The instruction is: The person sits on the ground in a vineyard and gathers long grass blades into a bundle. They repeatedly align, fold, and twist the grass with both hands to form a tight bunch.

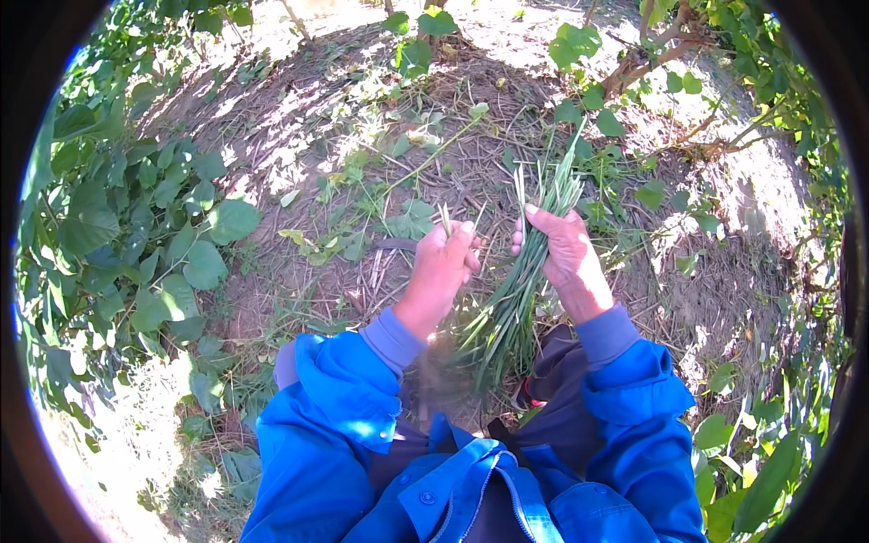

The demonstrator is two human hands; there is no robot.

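My right hand is closed around a bunch of long, narrow green leaves, which look like garlic chives. Its thumb lies across the bunch. One end points up past the fingers, and the loose end hangs down toward my knees. To the left, my left hand is pinched shut on a few thin stalks, whose pale ends stick up above the fingers. A small gap separates the two hands. Just behind my left wrist lies a dark curved piece whose kind I cannot make out.
Dry stalks and litter cover the bare soil. Broad-leaved plants crowd the left side. A woody trunk with branches stands at the far right, with more leaves at the near right. A low weed grows ahead of my hands.
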